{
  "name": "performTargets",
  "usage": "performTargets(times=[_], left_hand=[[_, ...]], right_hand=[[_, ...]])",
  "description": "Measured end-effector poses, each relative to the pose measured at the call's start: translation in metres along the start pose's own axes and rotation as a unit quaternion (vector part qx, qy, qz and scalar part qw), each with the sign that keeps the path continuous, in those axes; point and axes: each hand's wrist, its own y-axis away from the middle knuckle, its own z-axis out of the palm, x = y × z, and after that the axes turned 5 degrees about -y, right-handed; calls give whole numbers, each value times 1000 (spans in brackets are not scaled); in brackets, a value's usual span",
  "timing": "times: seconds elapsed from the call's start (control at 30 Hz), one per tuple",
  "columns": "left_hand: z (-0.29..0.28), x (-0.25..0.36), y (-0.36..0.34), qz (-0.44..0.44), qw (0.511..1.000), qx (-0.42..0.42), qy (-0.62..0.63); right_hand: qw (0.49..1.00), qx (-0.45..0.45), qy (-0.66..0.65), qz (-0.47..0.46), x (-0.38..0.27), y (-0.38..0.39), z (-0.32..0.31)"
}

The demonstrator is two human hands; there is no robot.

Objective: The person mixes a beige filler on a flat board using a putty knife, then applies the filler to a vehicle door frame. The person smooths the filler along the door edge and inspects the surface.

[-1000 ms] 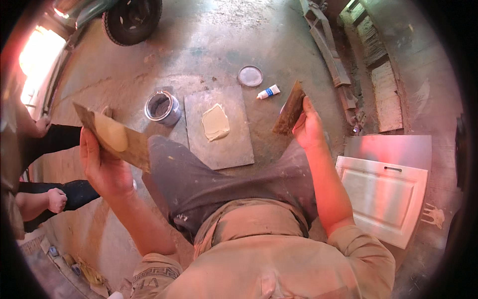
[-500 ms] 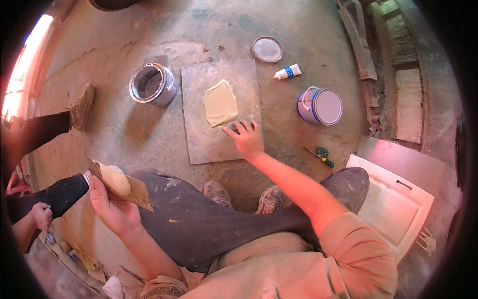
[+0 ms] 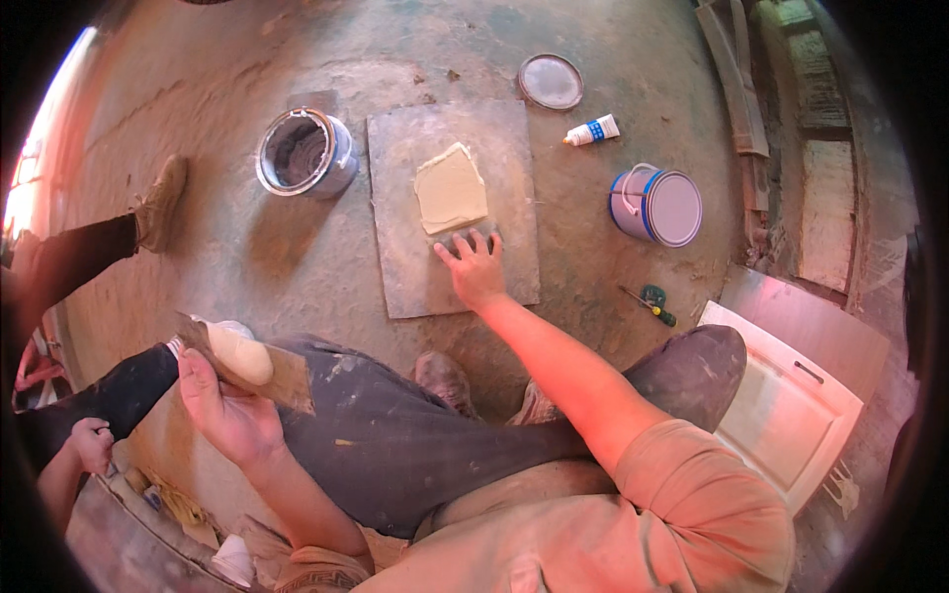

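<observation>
On the concrete floor (image 3: pixel 297 54), a white cabinet door (image 3: pixel 781 405) lies to the right, well apart from the near right corner of a grey board (image 3: pixel 413 277). An open tin (image 3: pixel 342 170), dark inside, stands just off the board's left edge, toward the far corner; a closed tin (image 3: pixel 675 209) with a white handle is well off the right edge. Below the near left corner, the person's left hand (image 3: pixel 232 420) has its fingers clamped on a flat scraper (image 3: pixel 293 381). The right hand (image 3: pixel 476 274) is over the near half of the board, fingers spread apart; whether they touch it cannot be told. A cream patch of putty (image 3: pixel 452 188) lies on the board's far half, close beyond those fingertips. A round lid (image 3: pixel 551 81) is beside the far right corner. A rounded lump of putty (image 3: pixel 243 357) sits on the scraper. A white and blue tube (image 3: pixel 594 129) lies off the right edge, near the lid, and a screwdriver (image 3: pixel 664 315) with a yellow and green handle lies beyond the near right corner.
</observation>
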Motion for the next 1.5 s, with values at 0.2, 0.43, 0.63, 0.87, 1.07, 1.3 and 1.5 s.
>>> performTargets(times=[0.2, 0.43, 0.63, 0.87, 1.07, 1.3, 1.5], left_hand=[[13, 1, 4, 14, 999, -12, 39], [44, 38, 26, 33, 991, -34, 125], [75, 71, 58, 48, 982, -29, 182], [137, 105, 121, 38, 972, -93, 211], [154, 121, 163, 105, 954, -183, 212], [151, 137, 173, 122, 972, -139, 144], [148, 136, 175, 106, 965, -169, 172]], right_hand=[[990, -144, 5, 13, -9, 1, -34], [987, -26, -145, -59, -7, -22, -135], [916, 118, -331, -194, -34, -62, -346], [438, 65, -881, -165, -85, -56, -458], [562, 4, -782, -269, -124, -24, -489], [733, 20, -600, -319, -118, -15, -501], [835, 39, -459, -300, -82, 5, -495]])
